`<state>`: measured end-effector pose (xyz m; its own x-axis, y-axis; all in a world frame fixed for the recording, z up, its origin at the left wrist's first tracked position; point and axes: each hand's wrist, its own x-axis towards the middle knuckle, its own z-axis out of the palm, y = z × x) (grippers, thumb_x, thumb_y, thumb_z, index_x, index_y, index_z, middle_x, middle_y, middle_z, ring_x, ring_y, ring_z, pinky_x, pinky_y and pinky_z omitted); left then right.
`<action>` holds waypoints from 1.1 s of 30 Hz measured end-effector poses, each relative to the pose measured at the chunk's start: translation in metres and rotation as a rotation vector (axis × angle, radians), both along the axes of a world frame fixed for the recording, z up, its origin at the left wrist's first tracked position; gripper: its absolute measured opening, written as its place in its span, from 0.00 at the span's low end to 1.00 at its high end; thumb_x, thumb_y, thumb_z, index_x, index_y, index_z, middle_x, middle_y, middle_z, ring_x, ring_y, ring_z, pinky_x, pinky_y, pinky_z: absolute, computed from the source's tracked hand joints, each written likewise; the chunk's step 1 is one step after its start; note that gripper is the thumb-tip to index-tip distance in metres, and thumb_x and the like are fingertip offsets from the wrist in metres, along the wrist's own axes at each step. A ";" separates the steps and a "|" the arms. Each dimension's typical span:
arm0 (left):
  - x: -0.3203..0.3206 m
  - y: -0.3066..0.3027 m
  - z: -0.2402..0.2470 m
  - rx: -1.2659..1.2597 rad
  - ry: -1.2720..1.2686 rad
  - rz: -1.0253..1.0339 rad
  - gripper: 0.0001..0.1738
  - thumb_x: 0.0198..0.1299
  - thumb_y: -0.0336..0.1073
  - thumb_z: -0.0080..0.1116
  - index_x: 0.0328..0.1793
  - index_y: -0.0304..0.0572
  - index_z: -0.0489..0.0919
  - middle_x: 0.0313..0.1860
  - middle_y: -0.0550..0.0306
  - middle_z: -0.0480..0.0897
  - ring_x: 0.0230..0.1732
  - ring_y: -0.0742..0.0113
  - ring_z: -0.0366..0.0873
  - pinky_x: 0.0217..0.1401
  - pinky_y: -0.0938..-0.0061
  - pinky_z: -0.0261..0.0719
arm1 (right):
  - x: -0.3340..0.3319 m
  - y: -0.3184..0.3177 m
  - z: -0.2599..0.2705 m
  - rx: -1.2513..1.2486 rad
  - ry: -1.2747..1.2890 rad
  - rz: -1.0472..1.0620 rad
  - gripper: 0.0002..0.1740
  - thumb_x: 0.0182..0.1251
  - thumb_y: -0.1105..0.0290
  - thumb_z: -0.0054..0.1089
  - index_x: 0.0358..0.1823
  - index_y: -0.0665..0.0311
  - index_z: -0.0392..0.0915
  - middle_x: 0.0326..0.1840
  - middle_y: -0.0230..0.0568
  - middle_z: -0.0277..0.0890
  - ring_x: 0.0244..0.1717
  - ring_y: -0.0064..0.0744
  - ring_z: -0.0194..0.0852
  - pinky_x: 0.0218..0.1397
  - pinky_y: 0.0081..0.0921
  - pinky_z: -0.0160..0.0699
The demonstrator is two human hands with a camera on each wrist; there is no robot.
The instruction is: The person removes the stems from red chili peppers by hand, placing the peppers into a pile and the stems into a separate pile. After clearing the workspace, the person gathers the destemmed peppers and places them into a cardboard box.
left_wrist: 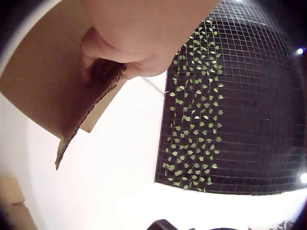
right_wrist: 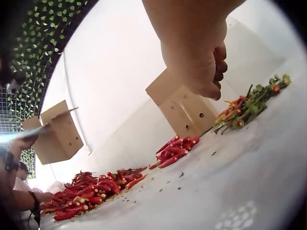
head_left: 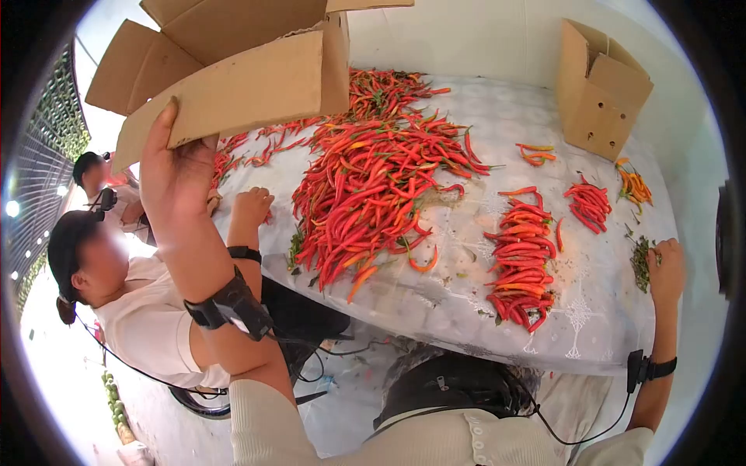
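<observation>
My left hand (head_left: 183, 175) grips the lower edge of an open cardboard box (head_left: 233, 93), held up over the far left of the table. In the left wrist view, the fingers curl round the cardboard edge (left_wrist: 91, 112). My right hand (head_left: 666, 272) is at the table's right side, beside a small heap of green stems and leaves (head_left: 641, 262). Its fingers are loosely curled with nothing seen in them in the right wrist view. A large heap of red chillies (head_left: 373, 186) lies mid-table, and a neat stack of red chillies (head_left: 521, 260) lies nearer me.
A second cardboard box (head_left: 602, 97) stands at the back right. Small groups of red chillies (head_left: 589, 203) and orange chillies (head_left: 633, 186) lie before it. Another person (head_left: 132, 303) sits at left, one hand (head_left: 252, 206) by the chillies. Cables run from my wrist bands.
</observation>
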<state>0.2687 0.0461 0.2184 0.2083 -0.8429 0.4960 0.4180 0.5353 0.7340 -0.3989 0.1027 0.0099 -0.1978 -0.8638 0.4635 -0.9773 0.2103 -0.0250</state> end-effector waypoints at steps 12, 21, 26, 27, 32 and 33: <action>0.016 -0.059 -0.028 0.147 0.175 0.266 0.17 0.64 0.29 0.58 0.56 0.33 0.70 0.54 0.45 0.77 0.58 0.51 0.76 0.61 0.54 0.80 | 0.053 -0.010 -0.009 -0.207 -0.011 0.319 0.08 0.57 0.74 0.64 0.34 0.66 0.73 0.41 0.44 0.74 0.45 0.48 0.72 0.50 0.39 0.70; 0.035 -0.103 -0.079 0.226 0.343 0.407 0.23 0.61 0.26 0.59 0.61 0.34 0.67 0.57 0.43 0.73 0.57 0.47 0.74 0.59 0.50 0.80 | 0.093 -0.006 -0.001 -0.250 -0.025 0.437 0.11 0.55 0.74 0.66 0.40 0.64 0.78 0.42 0.43 0.75 0.45 0.47 0.73 0.50 0.40 0.70; 0.032 -0.109 -0.098 0.223 0.322 0.428 0.23 0.60 0.28 0.61 0.60 0.34 0.68 0.55 0.45 0.74 0.54 0.50 0.76 0.57 0.54 0.81 | 0.091 -0.006 -0.005 -0.238 -0.057 0.471 0.08 0.53 0.74 0.68 0.34 0.63 0.78 0.40 0.41 0.76 0.44 0.45 0.73 0.50 0.39 0.70; 0.030 -0.109 -0.099 0.214 0.308 0.428 0.23 0.60 0.28 0.61 0.60 0.34 0.68 0.55 0.45 0.75 0.54 0.50 0.76 0.56 0.54 0.81 | 0.095 -0.005 -0.001 -0.237 -0.064 0.479 0.08 0.53 0.74 0.68 0.33 0.63 0.77 0.40 0.40 0.76 0.43 0.45 0.74 0.50 0.38 0.70; 0.027 -0.107 -0.091 0.183 0.321 0.440 0.22 0.60 0.28 0.62 0.58 0.33 0.70 0.53 0.45 0.76 0.53 0.51 0.77 0.54 0.55 0.81 | 0.095 -0.009 -0.005 -0.248 -0.068 0.491 0.08 0.53 0.75 0.68 0.34 0.63 0.77 0.39 0.40 0.76 0.43 0.45 0.74 0.49 0.38 0.71; 0.029 -0.108 -0.089 0.193 0.338 0.421 0.21 0.60 0.28 0.62 0.58 0.33 0.70 0.53 0.45 0.76 0.53 0.51 0.77 0.54 0.55 0.81 | 0.097 -0.010 -0.005 -0.266 -0.070 0.497 0.09 0.53 0.75 0.67 0.35 0.63 0.77 0.39 0.40 0.76 0.43 0.45 0.74 0.48 0.39 0.71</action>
